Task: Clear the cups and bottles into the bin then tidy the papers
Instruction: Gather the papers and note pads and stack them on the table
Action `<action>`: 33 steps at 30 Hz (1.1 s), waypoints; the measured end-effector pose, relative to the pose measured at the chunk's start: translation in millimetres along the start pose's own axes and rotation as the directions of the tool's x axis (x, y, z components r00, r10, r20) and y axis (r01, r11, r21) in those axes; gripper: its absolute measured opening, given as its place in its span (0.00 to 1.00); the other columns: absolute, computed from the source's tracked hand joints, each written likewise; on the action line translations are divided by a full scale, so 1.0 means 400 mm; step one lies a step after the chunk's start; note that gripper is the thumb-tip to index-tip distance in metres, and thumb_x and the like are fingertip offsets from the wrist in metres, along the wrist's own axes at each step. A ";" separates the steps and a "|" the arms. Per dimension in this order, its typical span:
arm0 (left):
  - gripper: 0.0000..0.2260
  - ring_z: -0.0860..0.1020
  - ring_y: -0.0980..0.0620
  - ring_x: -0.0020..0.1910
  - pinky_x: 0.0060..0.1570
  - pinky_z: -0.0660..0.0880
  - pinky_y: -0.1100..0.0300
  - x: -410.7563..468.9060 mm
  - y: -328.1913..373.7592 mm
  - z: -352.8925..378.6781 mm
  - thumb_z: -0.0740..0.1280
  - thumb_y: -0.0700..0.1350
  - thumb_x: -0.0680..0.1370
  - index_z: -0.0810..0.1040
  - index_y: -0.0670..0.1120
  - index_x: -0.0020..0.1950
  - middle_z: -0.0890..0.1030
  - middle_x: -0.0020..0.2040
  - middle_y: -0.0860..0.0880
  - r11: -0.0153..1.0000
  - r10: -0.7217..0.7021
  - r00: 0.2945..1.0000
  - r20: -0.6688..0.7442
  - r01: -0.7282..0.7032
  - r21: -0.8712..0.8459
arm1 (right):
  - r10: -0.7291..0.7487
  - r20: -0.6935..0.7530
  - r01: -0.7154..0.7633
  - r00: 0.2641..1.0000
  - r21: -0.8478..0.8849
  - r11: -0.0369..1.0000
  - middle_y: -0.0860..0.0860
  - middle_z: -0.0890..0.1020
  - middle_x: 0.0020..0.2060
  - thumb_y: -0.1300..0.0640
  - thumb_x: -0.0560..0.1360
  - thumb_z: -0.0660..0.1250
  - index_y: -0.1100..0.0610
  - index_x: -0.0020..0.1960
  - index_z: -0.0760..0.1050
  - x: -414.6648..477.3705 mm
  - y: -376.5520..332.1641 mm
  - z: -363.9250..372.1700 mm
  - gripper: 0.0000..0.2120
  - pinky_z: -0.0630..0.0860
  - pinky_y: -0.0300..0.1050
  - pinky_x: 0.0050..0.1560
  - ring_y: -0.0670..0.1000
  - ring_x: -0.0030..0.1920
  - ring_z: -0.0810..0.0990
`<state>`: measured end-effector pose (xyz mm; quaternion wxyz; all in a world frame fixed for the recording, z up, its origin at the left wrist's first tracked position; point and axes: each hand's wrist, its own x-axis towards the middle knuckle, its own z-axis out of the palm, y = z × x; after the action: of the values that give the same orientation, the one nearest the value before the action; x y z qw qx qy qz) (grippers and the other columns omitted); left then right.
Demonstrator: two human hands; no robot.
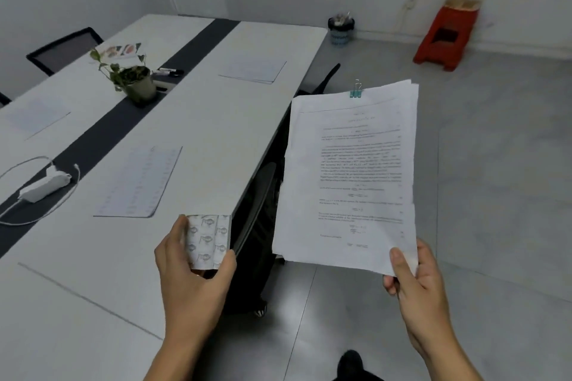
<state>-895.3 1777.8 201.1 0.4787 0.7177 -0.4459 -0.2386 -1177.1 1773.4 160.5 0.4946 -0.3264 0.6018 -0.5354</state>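
Note:
My left hand (pixel 188 272) grips a small white patterned paper cup (pixel 208 240) at the near right edge of the white table (pixel 216 133). Out over the floor, my right hand (pixel 414 281) pinches the lower corner of a stack of printed papers (pixel 349 176) with a teal binder clip (pixel 356 91) on its top edge. Loose sheets lie on the table: one in front of me (pixel 139 182), one farther along (pixel 252 70), one at the left (pixel 37 116). A small bin (pixel 340 29) with rubbish in it stands by the far wall.
A potted plant (pixel 133 77), markers (pixel 168 72), a booklet (pixel 119 51) and a white power adapter with cable (pixel 43 185) sit along the table's dark centre strip. Black chairs (pixel 260 226) are tucked under the table's right side. A red stool (pixel 445 37) stands by the wall.

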 end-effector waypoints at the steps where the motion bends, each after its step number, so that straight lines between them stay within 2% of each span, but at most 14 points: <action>1: 0.38 0.69 0.62 0.64 0.64 0.67 0.58 0.024 0.026 0.046 0.76 0.47 0.69 0.63 0.59 0.74 0.64 0.66 0.60 1.000 0.012 1.000 0.008 -0.012 0.007 | 0.004 0.004 -0.004 1.000 0.003 1.000 0.46 0.83 0.46 0.58 0.83 0.60 0.45 0.62 0.74 0.053 -0.022 -0.016 0.12 0.73 0.35 0.32 0.43 0.30 0.72; 5: 0.39 0.64 0.74 0.63 0.64 0.64 0.61 0.112 0.123 0.199 0.73 0.51 0.66 0.62 0.56 0.76 0.63 0.66 0.59 0.997 0.072 0.997 0.021 -0.073 0.025 | -0.006 0.011 0.006 1.000 -0.007 1.000 0.45 0.83 0.47 0.58 0.83 0.59 0.45 0.64 0.73 0.249 -0.115 -0.056 0.13 0.73 0.35 0.33 0.44 0.31 0.72; 7: 0.39 0.62 0.78 0.62 0.64 0.65 0.60 0.156 0.153 0.271 0.76 0.48 0.68 0.63 0.56 0.76 0.63 0.66 0.59 0.997 0.072 0.997 0.022 -0.073 0.022 | -0.013 0.025 0.014 1.000 -0.018 1.000 0.44 0.83 0.46 0.58 0.83 0.59 0.44 0.64 0.73 0.343 -0.151 -0.063 0.13 0.73 0.37 0.33 0.45 0.32 0.72; 10: 0.38 0.63 0.76 0.63 0.66 0.68 0.54 0.246 0.158 0.392 0.76 0.43 0.70 0.63 0.56 0.75 0.64 0.67 0.57 0.998 0.049 0.999 0.023 -0.050 0.039 | -0.008 0.024 0.008 1.000 -0.022 1.000 0.45 0.83 0.46 0.58 0.84 0.59 0.44 0.63 0.74 0.499 -0.172 -0.063 0.13 0.72 0.39 0.33 0.46 0.32 0.71; 13: 0.37 0.61 0.74 0.65 0.61 0.68 0.57 0.372 0.153 0.537 0.73 0.49 0.67 0.63 0.57 0.74 0.64 0.64 0.60 0.998 0.035 0.999 0.036 -0.037 0.050 | 0.022 -0.005 -0.023 1.000 -0.041 0.999 0.45 0.84 0.48 0.59 0.84 0.59 0.45 0.61 0.74 0.679 -0.172 -0.053 0.12 0.72 0.41 0.33 0.45 0.31 0.71; 18: 0.38 0.62 0.72 0.64 0.64 0.68 0.56 0.660 0.203 0.810 0.72 0.50 0.66 0.63 0.55 0.75 0.63 0.63 0.60 1.000 -0.009 0.995 0.098 0.009 0.001 | 0.026 -0.098 -0.036 0.995 -0.097 0.995 0.45 0.83 0.47 0.58 0.84 0.58 0.46 0.62 0.74 1.017 -0.243 -0.043 0.12 0.70 0.44 0.34 0.45 0.32 0.71; 20: 0.36 0.63 0.72 0.64 0.63 0.69 0.57 0.785 0.276 0.913 0.72 0.49 0.66 0.64 0.60 0.72 0.64 0.62 0.64 0.999 0.033 0.991 0.131 -0.032 -0.011 | -0.002 -0.147 -0.012 0.989 -0.094 0.995 0.46 0.83 0.47 0.58 0.84 0.58 0.47 0.62 0.74 1.145 -0.305 -0.045 0.12 0.70 0.44 0.34 0.45 0.32 0.71; 22: 0.31 0.64 0.68 0.63 0.58 0.70 0.60 0.915 0.366 1.015 0.71 0.48 0.66 0.66 0.69 0.65 0.64 0.56 0.73 0.994 0.110 0.979 0.171 -0.107 -0.029 | -0.030 -0.202 0.017 0.979 -0.065 0.998 0.45 0.82 0.47 0.58 0.84 0.59 0.47 0.61 0.75 1.274 -0.371 -0.050 0.11 0.70 0.43 0.34 0.45 0.33 0.71; 23: 0.30 0.64 0.68 0.63 0.57 0.69 0.62 0.975 0.407 1.066 0.71 0.47 0.66 0.66 0.69 0.63 0.63 0.55 0.76 0.991 0.136 0.972 0.192 -0.134 -0.022 | -0.037 -0.232 0.027 0.972 -0.045 0.999 0.43 0.82 0.47 0.59 0.84 0.59 0.47 0.61 0.75 1.335 -0.398 -0.056 0.11 0.70 0.42 0.34 0.44 0.33 0.71; 25: 0.29 0.65 0.67 0.63 0.56 0.71 0.61 1.079 0.475 1.160 0.72 0.47 0.67 0.67 0.67 0.63 0.64 0.56 0.73 0.984 0.178 0.960 0.217 -0.178 -0.020 | -0.044 -0.271 0.044 0.962 -0.005 0.999 0.39 0.82 0.44 0.59 0.84 0.59 0.47 0.60 0.75 1.451 -0.443 -0.066 0.11 0.70 0.38 0.31 0.43 0.33 0.71; 27: 0.32 0.66 0.62 0.66 0.60 0.72 0.57 1.171 0.517 1.259 0.72 0.48 0.67 0.66 0.61 0.69 0.65 0.59 0.68 0.981 0.193 0.956 0.219 -0.195 -0.015 | -0.057 -0.292 0.066 0.955 0.022 0.998 0.39 0.81 0.38 0.60 0.84 0.58 0.47 0.58 0.74 1.566 -0.470 -0.075 0.11 0.70 0.36 0.30 0.43 0.31 0.70; 28: 0.33 0.67 0.60 0.67 0.60 0.72 0.57 1.211 0.533 1.317 0.72 0.49 0.67 0.65 0.61 0.70 0.64 0.60 0.69 0.978 0.206 0.953 0.220 -0.210 -0.008 | -0.059 -0.299 0.074 0.952 0.038 0.997 0.39 0.80 0.35 0.61 0.84 0.58 0.46 0.57 0.74 1.626 -0.475 -0.079 0.11 0.70 0.35 0.30 0.43 0.30 0.70; 31: 0.33 0.66 0.63 0.65 0.53 0.68 0.73 1.312 0.557 1.493 0.72 0.46 0.68 0.64 0.66 0.67 0.61 0.57 0.78 0.970 0.236 0.942 0.238 -0.245 0.007 | -0.025 -0.300 0.055 0.954 0.095 0.994 0.39 0.80 0.35 0.61 0.84 0.58 0.47 0.56 0.75 1.829 -0.467 -0.097 0.11 0.70 0.36 0.30 0.43 0.32 0.71; 33: 0.34 0.65 0.65 0.65 0.53 0.67 0.74 1.369 0.566 1.611 0.74 0.42 0.69 0.65 0.61 0.69 0.62 0.58 0.77 0.976 0.200 0.953 0.226 -0.215 0.042 | 0.021 -0.278 0.009 0.960 0.107 0.994 0.40 0.82 0.40 0.61 0.83 0.59 0.46 0.57 0.75 1.983 -0.469 -0.110 0.11 0.71 0.36 0.33 0.43 0.34 0.73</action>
<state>-1216.8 964.0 175.4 0.4245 0.6515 -0.5768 -0.2503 -1480.4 1015.8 144.3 0.4234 -0.2189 0.6366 -0.6062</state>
